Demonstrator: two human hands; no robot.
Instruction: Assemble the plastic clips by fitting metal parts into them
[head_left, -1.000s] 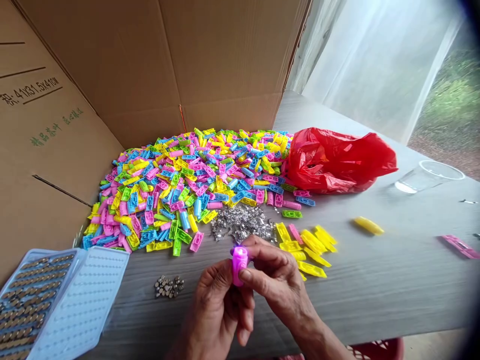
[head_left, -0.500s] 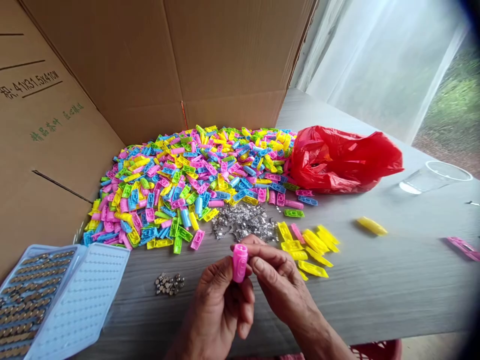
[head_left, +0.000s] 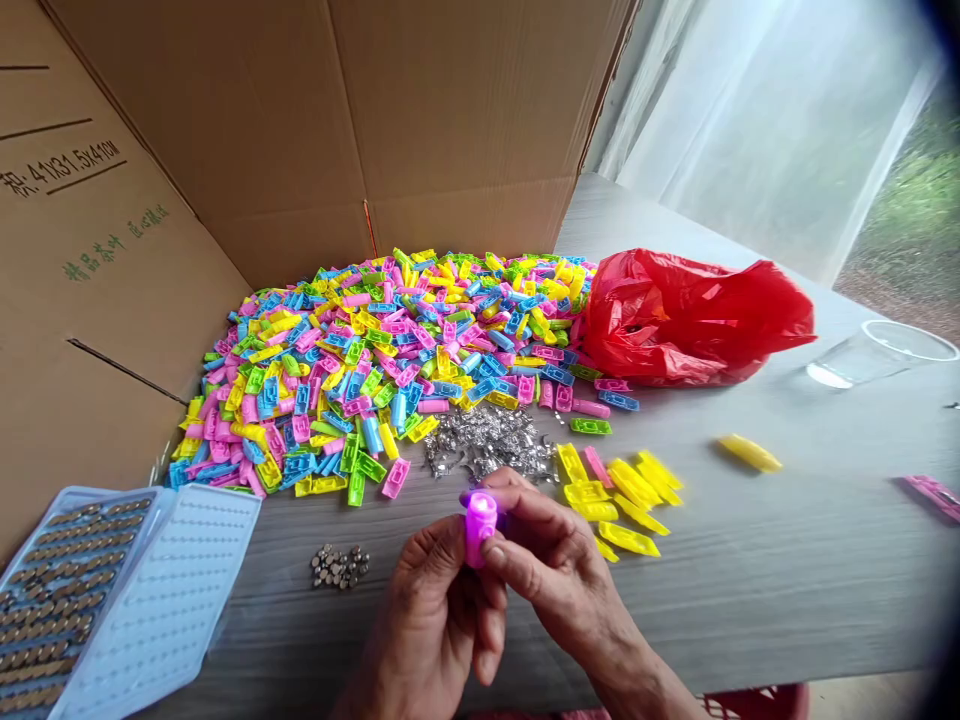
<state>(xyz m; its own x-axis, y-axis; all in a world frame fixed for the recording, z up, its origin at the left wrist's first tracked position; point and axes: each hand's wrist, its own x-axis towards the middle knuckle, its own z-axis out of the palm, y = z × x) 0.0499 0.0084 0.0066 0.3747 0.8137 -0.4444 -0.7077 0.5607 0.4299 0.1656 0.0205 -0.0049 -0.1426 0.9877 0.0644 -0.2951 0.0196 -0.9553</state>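
Both hands hold one small pink plastic piece [head_left: 480, 528] upright just above the grey table [head_left: 787, 560]. My left hand [head_left: 435, 625] pinches its lower part from the left. My right hand [head_left: 547, 570] grips its upper part from the right, thumb pressed on its side. The top of the pink piece glows purple. Just beyond my hands lies a small heap of shiny metal bits [head_left: 487, 448], and to their right a row of yellow plastic pieces [head_left: 622, 495].
A big heap of pink, yellow, blue and green plastic pieces [head_left: 390, 360] lies against a cardboard box wall [head_left: 322, 130]. A red plastic bag [head_left: 690, 315], a clear cup [head_left: 877, 352], small button cells [head_left: 339, 567] and a blue tray of them [head_left: 105, 600] lie around.
The pink piece's top glows purple again after going dark half a second ago. My right thumb has shifted down onto its side. The hands stay in place.
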